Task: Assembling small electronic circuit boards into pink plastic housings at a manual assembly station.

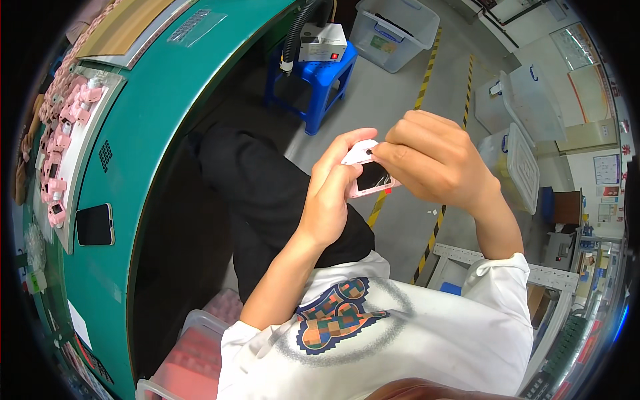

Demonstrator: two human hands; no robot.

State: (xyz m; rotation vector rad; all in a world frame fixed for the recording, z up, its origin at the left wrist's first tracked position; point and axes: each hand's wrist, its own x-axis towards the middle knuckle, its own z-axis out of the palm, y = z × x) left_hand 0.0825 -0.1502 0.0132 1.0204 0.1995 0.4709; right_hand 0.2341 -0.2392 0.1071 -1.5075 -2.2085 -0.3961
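My left hand [330, 190] holds a small pink-and-white device with a dark screen [375, 177] in front of my body, thumb on its face and fingers behind it. Its white upper part bears a small black spot. My right hand [433, 157] is closed, its fingers curled in. The thumb and forefinger pinch together at the device's upper right, beside the black spot. Whatever they hold, if anything, is hidden by the fingers.
On the green table [143, 100] at the left lie a white tray [100, 110] of several pink devices and a phone [95, 225]. A blue stool [320, 83] carries a grey box [323, 43] with a black hose. Plastic bins [393, 33] stand on the floor.
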